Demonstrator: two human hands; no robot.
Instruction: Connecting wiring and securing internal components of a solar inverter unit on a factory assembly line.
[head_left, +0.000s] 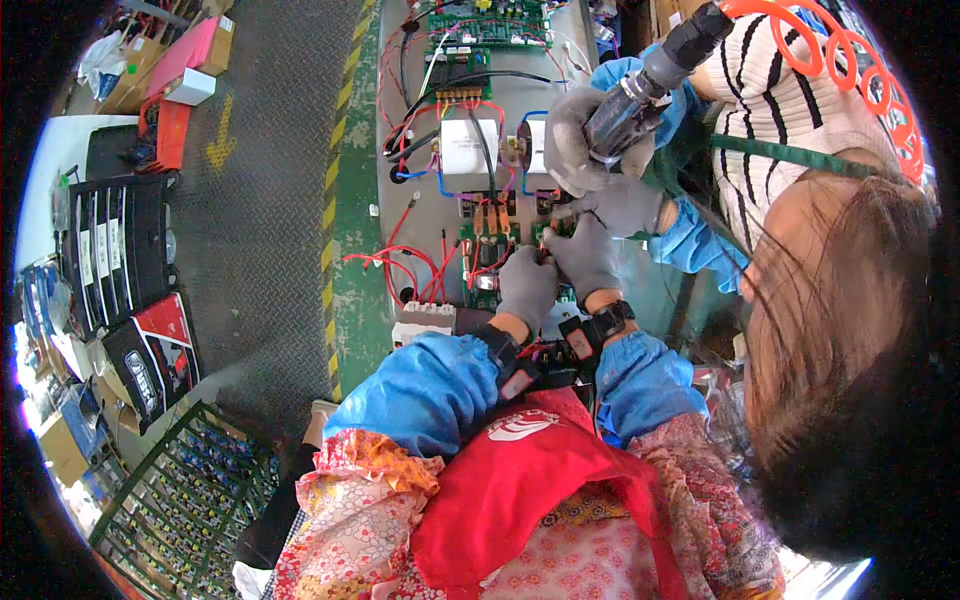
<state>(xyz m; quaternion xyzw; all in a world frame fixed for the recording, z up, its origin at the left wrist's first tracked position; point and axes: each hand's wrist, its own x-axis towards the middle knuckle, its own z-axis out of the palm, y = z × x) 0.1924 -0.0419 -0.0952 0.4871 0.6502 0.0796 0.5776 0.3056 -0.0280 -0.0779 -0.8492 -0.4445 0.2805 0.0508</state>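
Head view: green circuit board (488,256) lies just on wearer's side of white block (468,148). Left hand (527,287), right hand (585,258) curl narrow beside board; can't tell what they hold. Best work lightly, minding co-worker's power tool (632,115) right of block.

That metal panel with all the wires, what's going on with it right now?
Two people are working over the metal panel. The wearer's gloved left hand and right hand are close together at the green circuit boards; whatever their fingertips touch is hidden. Across from them, a co-worker grips a dark handheld tool in one gloved hand, while the other gloved hand reaches in beside the wearer's right. Red wires lie left of the boards.
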